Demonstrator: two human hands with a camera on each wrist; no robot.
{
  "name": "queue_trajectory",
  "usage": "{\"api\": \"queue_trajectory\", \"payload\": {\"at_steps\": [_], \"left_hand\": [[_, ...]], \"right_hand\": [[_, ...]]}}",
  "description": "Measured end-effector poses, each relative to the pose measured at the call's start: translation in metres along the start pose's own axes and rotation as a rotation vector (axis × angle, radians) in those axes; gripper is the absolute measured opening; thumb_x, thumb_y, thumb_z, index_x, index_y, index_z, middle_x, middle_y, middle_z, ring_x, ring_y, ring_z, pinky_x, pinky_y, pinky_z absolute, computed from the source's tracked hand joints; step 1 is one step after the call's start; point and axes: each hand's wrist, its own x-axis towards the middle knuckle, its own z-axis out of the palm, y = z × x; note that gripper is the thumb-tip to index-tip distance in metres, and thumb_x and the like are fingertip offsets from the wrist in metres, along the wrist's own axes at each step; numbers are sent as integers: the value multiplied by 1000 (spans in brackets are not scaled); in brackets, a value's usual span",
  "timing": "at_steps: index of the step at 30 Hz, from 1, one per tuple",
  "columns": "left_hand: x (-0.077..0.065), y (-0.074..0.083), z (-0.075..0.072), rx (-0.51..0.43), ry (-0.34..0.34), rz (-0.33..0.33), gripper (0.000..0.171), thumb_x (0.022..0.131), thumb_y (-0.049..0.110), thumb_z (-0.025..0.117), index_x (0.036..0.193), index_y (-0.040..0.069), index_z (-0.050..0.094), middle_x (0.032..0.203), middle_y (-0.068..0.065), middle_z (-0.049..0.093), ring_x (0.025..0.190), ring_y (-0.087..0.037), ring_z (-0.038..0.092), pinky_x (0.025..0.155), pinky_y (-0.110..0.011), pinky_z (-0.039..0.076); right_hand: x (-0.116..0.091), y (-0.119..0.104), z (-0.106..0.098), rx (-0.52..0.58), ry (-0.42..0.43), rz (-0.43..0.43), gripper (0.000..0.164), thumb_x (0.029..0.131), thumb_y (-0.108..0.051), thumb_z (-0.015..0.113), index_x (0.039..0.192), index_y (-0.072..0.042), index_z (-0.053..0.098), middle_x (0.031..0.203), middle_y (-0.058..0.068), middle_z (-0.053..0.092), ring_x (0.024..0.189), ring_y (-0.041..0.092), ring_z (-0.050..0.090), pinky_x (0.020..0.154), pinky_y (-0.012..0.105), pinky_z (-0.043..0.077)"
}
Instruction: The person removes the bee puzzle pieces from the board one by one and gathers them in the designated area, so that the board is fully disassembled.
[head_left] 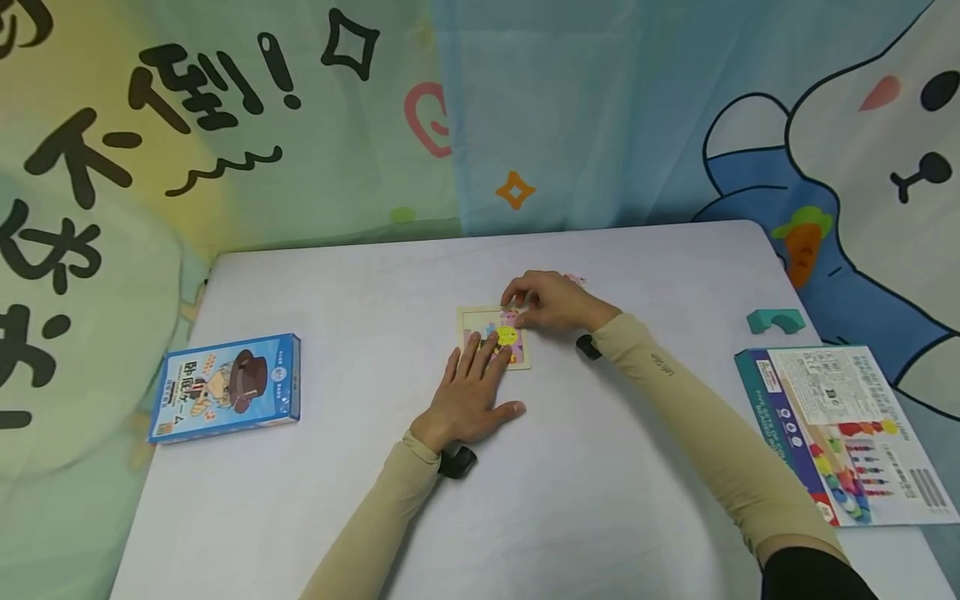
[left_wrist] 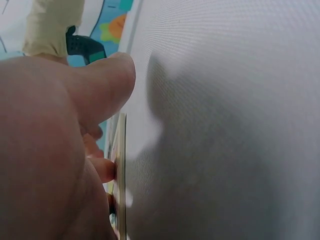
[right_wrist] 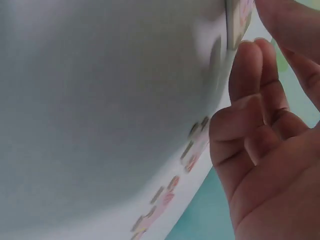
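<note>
Thumb spread, the left hand (head_left: 471, 406) rests straight fingers on the puzzle board (head_left: 480, 311) ahead of its palm; the right hand (head_left: 557, 301) bends its fingers over the far-right corner, any grip impossible to tell.

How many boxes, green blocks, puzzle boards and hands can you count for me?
Boxes: 2 (blue box, white box)
Green block: 1
Puzzle board: 1
Hands: 2 (left hand, right hand)
Total: 6
</note>
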Motion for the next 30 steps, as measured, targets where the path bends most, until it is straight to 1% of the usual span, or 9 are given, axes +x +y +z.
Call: {"api": "queue_trajectory", "payload": {"at_steps": [3,8,11,15,19,22,23,28,30], "left_hand": [[0,0,0,-4,0,1,90,105,59,56,172,16,14,181,-7,-2,166,-32,-14,132,-59,-3],[-3,2,-3,-16,-17,-5,90,105,58,56,172,15,14,181,-8,-3,166,-33,-14,132,-59,-3],[-5,4,-6,-27,-17,-2,90,104,56,57,172,13,15,181,-9,-2,166,-35,-11,132,-60,-2],[-6,7,-7,-36,-21,-2,90,105,56,57,172,12,15,181,-10,-3,166,-35,-13,132,-61,-4],[-6,8,-7,-40,-12,-2,90,104,54,58,171,11,16,181,-11,-1,166,-36,-11,131,-61,-3],[-7,9,-10,-37,-3,-2,89,104,54,59,170,10,19,180,-12,2,166,-37,-8,131,-62,0],[-6,9,-9,-39,-3,-2,90,104,54,59,170,10,19,180,-12,2,166,-37,-8,131,-62,0],[-4,5,-4,-46,-1,9,90,104,56,57,171,11,17,181,-11,0,166,-35,-11,131,-62,-2],[-3,4,-2,-44,-4,11,91,104,57,57,171,12,16,181,-10,-2,166,-34,-12,131,-61,-3]], "right_hand": [[2,-4,3,-50,-26,-3,32,90,-9,85,121,-12,75,105,9,68,87,21,64,84,38,52],[4,-7,6,-121,-57,6,30,91,-10,84,120,-15,75,104,8,67,89,20,59,87,38,47],[3,-7,7,-125,-49,18,29,92,-11,84,120,-15,75,106,8,67,90,21,59,87,38,48],[-1,-9,7,-116,-36,28,29,92,-12,84,120,-14,75,107,8,67,91,22,60,87,40,50],[-2,-12,6,-121,-31,22,29,92,-11,83,120,-14,75,106,9,67,91,23,60,88,40,47],[-1,-12,6,-144,-35,17,29,92,-10,83,120,-14,75,105,8,66,90,22,58,87,39,46],[0,-12,6,-152,-39,17,29,92,-10,82,120,-14,75,105,8,66,90,22,58,86,38,46],[1,-11,6,-188,-62,17,31,93,-10,81,122,-18,76,106,7,66,92,22,59,85,39,51],[1,-12,6,-230,-72,5,31,93,-12,80,122,-21,76,108,7,66,93,22,62,85,41,54]]}}
